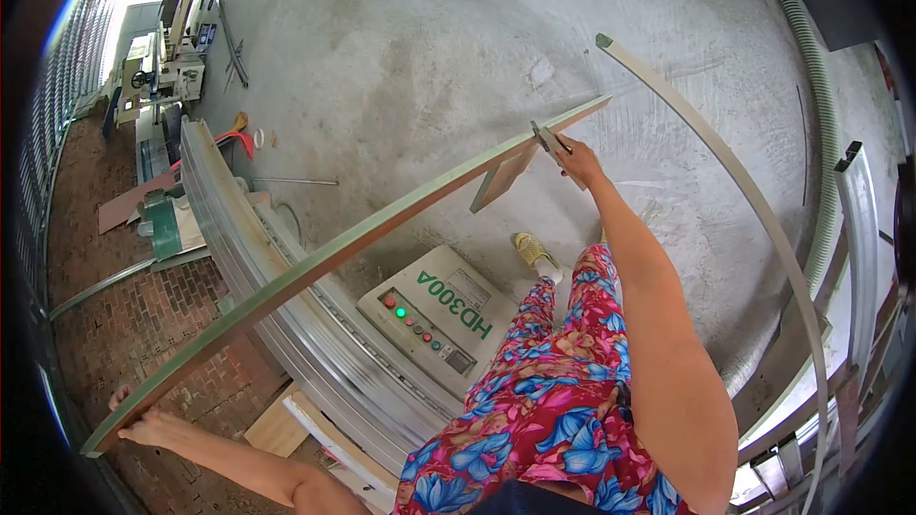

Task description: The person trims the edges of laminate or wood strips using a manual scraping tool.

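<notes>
A long, narrow board [324, 262] with a pale green edge and a brown side runs diagonally from the lower left to the upper middle. Near its lower end, the fingers of my left hand [148, 424] are wrapped round it. Toward the far end my right hand [580, 164] is closed on a short flat tan piece [555, 145], which crosses the long board and has a dark tip at its edge. A short flat board [503, 179] hangs at an angle under the long board, beside that hand; I cannot tell whether the two short pieces are joined.
Below the long board stands a machine housing [439, 300] marked HD300A, with buttons and a green light. Silver metal rails [296, 300] run beside it. On the right are a curved pale strip [725, 157], a ribbed hose [822, 181] and metal profiles [859, 248]. Machinery [172, 67] stands far left.
</notes>
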Motion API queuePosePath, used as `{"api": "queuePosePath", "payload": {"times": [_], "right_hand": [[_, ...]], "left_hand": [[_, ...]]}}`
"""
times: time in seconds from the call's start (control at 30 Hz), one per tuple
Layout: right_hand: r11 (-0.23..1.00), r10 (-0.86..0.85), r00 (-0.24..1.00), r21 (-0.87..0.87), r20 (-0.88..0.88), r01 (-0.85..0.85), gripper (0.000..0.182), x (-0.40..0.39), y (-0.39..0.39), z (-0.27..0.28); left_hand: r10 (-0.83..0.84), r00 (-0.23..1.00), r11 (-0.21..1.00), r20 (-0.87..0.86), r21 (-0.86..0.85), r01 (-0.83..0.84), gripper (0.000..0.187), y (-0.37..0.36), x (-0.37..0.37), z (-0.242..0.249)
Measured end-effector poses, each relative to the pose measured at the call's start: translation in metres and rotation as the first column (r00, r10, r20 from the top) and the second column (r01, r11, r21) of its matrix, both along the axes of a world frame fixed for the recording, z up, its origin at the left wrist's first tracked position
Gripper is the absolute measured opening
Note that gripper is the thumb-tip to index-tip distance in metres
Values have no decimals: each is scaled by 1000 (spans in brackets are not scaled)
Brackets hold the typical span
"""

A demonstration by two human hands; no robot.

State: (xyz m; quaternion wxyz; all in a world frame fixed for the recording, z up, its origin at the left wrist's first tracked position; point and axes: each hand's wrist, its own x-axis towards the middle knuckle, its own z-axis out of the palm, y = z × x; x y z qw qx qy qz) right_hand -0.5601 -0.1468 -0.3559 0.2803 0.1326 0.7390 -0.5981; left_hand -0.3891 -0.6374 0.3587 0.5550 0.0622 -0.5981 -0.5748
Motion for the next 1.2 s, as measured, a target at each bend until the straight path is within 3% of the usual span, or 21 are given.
{"api": "queuePosePath", "payload": {"times": [0.03,0.07,0.13,0.2,0.27,0.33,0.4,0.5,0.8,1.1,1.2], "right_hand": [[1000,-9,1000,-12,-10,9,44,-1,2,-5],[1000,-16,1000,-21,-26,16,44,-3,5,-9],[999,-10,998,-45,-68,7,44,-1,7,-2],[989,-16,994,-145,-111,0,44,0,2,-1],[983,-3,995,-181,-97,-14,44,4,-3,20],[978,0,997,-207,-80,-16,44,5,-9,35],[974,3,999,-225,-50,-14,44,10,-17,37],[982,35,998,-185,-57,-45,45,13,-21,39],[932,-184,980,-331,-76,149,45,28,-10,23],[935,-190,969,-329,-159,129,42,17,-2,7],[969,-152,974,-217,-166,114,42,16,13,-7]], "left_hand": [[-60,998,998,-15,5,60,79,14,-6,1],[304,952,936,34,-199,-292,94,21,-19,-3],[333,922,906,198,-337,-255,104,118,-65,-50],[-84,951,956,298,-245,162,108,123,-76,-100],[-15,966,955,257,-284,90,105,132,-92,-174],[191,978,982,82,-22,-190,92,151,-109,-237],[393,902,919,181,-100,-381,80,182,-118,-275],[342,909,927,237,75,-368,75,184,-115,-277],[339,916,938,212,-11,-345,68,232,-116,-262],[329,919,944,218,-92,-316,69,212,-124,-267],[323,913,942,248,-176,-285,70,197,-119,-269]]}}
